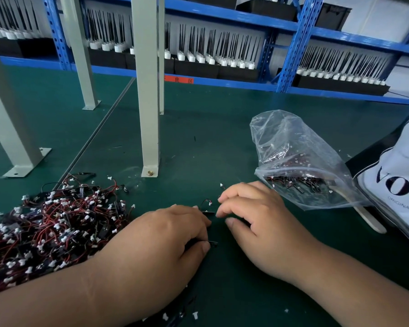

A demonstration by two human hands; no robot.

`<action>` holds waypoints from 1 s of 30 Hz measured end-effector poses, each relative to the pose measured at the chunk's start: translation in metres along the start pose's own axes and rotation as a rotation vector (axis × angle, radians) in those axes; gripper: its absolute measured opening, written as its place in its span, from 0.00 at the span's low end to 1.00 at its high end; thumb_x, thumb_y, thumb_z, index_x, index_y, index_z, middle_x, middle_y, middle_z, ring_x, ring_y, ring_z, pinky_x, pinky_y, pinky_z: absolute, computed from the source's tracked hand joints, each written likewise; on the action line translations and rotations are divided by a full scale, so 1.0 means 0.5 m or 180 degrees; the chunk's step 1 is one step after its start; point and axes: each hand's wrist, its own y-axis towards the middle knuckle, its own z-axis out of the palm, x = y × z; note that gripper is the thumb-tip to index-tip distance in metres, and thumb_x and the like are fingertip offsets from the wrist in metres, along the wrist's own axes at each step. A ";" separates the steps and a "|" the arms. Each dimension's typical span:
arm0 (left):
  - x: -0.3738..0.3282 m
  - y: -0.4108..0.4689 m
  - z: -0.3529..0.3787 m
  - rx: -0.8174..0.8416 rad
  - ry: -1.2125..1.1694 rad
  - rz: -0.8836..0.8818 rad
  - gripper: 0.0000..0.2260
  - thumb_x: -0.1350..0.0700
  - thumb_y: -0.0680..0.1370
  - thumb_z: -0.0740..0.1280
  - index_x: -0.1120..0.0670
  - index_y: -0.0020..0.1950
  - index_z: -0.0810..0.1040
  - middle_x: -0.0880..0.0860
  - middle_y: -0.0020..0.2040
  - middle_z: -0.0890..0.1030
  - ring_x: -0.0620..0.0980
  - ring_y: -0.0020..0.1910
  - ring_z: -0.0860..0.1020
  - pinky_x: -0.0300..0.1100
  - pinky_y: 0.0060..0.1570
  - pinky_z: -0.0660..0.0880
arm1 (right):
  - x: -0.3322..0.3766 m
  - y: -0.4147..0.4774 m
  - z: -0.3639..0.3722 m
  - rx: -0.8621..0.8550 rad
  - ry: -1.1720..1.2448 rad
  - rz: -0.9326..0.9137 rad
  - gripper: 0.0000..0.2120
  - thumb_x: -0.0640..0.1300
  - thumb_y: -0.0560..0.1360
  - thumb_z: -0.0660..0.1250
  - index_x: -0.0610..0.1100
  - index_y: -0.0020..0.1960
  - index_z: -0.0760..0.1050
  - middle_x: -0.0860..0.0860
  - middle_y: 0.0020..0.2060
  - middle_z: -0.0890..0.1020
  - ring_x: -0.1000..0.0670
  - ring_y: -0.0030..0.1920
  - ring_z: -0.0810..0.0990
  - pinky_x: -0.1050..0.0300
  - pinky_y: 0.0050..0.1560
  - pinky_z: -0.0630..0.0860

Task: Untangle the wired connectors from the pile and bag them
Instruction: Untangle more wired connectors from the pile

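My left hand and right hand both pinch a connector with curled fingers, between the pile at left and the bag at right. I'd ease it free slowly (these snag).

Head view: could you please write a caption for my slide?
Left hand and right hand pinch connectors between pile and bag.
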 end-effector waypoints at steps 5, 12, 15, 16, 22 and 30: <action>-0.006 0.002 -0.002 0.0011 0.0026 -0.0015 0.06 0.44 0.73 0.60 0.44 0.43 0.74 0.37 0.54 0.77 0.36 0.56 0.75 0.35 0.52 0.71 | 0.002 0.002 0.002 0.0433 -0.0142 -0.0220 0.16 0.44 0.79 0.60 0.54 0.61 0.81 0.64 0.59 0.78 0.54 0.63 0.68 0.51 0.65 0.61; -0.003 0.003 -0.001 0.0010 -0.0035 0.0039 0.08 0.43 0.73 0.61 0.44 0.42 0.75 0.34 0.54 0.77 0.31 0.61 0.71 0.29 0.58 0.68 | -0.002 0.000 0.005 0.0242 -0.0188 -0.0097 0.17 0.44 0.78 0.60 0.53 0.63 0.79 0.62 0.59 0.77 0.53 0.62 0.69 0.48 0.64 0.62; -0.003 0.004 0.000 -0.0019 -0.0013 0.0057 0.07 0.43 0.73 0.61 0.44 0.42 0.76 0.34 0.54 0.77 0.31 0.60 0.71 0.28 0.57 0.67 | 0.000 0.001 0.006 0.0266 -0.0268 -0.0031 0.19 0.50 0.77 0.59 0.57 0.66 0.78 0.64 0.60 0.76 0.53 0.64 0.68 0.49 0.65 0.61; -0.003 0.003 0.000 -0.0013 -0.0015 0.0050 0.07 0.44 0.73 0.62 0.44 0.42 0.76 0.34 0.54 0.77 0.31 0.60 0.71 0.28 0.57 0.67 | 0.000 0.002 0.006 0.0201 -0.0229 -0.0002 0.19 0.51 0.76 0.60 0.57 0.65 0.78 0.64 0.60 0.77 0.53 0.64 0.69 0.49 0.66 0.62; -0.001 0.003 0.001 -0.0003 0.0011 0.0033 0.07 0.43 0.72 0.62 0.44 0.43 0.76 0.33 0.54 0.77 0.30 0.60 0.70 0.23 0.56 0.64 | -0.013 0.002 0.008 -0.0481 0.0125 0.0398 0.10 0.40 0.74 0.70 0.50 0.52 0.83 0.58 0.50 0.82 0.51 0.55 0.79 0.45 0.59 0.74; -0.002 0.004 -0.001 0.0011 0.0017 0.0022 0.09 0.41 0.72 0.62 0.44 0.41 0.77 0.33 0.52 0.78 0.30 0.58 0.71 0.24 0.56 0.65 | -0.010 0.005 0.008 -0.0056 -0.0083 0.0431 0.10 0.47 0.76 0.71 0.52 0.57 0.83 0.61 0.52 0.80 0.53 0.56 0.76 0.51 0.63 0.69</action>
